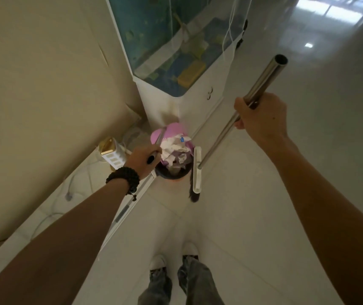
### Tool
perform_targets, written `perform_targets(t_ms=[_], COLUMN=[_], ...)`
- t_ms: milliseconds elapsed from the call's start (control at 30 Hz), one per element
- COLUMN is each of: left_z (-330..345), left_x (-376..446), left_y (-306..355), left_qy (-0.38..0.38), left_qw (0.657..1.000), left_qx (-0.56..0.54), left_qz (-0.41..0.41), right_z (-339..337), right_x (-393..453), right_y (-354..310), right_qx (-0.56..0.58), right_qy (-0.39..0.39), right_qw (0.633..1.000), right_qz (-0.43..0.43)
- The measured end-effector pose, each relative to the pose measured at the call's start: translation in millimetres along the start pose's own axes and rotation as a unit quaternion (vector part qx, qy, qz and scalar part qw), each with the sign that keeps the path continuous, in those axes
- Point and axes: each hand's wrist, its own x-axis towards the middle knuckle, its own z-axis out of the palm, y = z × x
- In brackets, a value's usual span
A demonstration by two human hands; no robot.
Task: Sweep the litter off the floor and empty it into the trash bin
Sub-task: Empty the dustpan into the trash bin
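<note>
- At far left, a beige wall [44, 73] runs down to a pale tiled floor [253, 205], where a white and gold power tower [111, 155] stands with white cords trailing beside it.
- The left hand [142, 159], a black beaded bracelet [124, 178] on its wrist, is closed around a slim metal handle with a black tip; the handle runs up to a pink dustpan [169, 133] tipped over the trash bin.
- The dark trash bin [171, 172] stands on the floor just beside a white cabinet [189, 102], and crumpled white paper litter [175, 150] is heaped at its mouth, touching the dustpan's edge.
- Above the cabinet sits a glass fish tank [165, 40] with blue and yellow items inside.
- Just right of the bin, the broom [197, 170] rests with its white head and dark bristles on the floor.
- The right hand [262, 116] is wrapped tightly around the broom's steel pole, near its open upper end.
- At bottom centre, the person's grey trouser legs and white shoes [157, 261] stand on the tiles.
</note>
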Motion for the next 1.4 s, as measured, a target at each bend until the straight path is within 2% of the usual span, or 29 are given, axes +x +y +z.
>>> perform_targets(t_ms=[233, 567, 800, 967, 1133, 1300, 1400], left_z=[7, -9, -25, -25, -32, -32, -34], left_x=[-7, -28, -47, -60, -60, -62, -56], left_y=[-9, -31, -33, -47, -52, -48, -38], left_qy=[-0.052, -0.063, -0.109, -0.098, -0.16, -0.115, -0.102], left_qw=[0.998, 0.995, 0.99, 0.988, 0.972, 0.977, 0.98], left_qx=[0.02, 0.01, 0.035, 0.057, 0.118, 0.078, 0.066], left_qz=[0.033, 0.072, 0.079, 0.102, 0.127, 0.164, 0.155], right_z=[7, 22, 28, 28, 29, 34, 35], right_x=[-1, -6, -11, -11, -14, -17, -16], right_y=[5, -9, -14, -19, -18, -20, -23], right_qx=[-0.001, -0.026, -0.033, -0.041, -0.046, -0.044, -0.039], right_qy=[0.013, 0.013, 0.009, 0.025, 0.037, 0.037, 0.038], right_qw=[1.0, 1.0, 0.999, 0.999, 0.998, 0.998, 0.998], right_qz=[0.006, -0.004, -0.018, -0.018, -0.022, -0.022, -0.025])
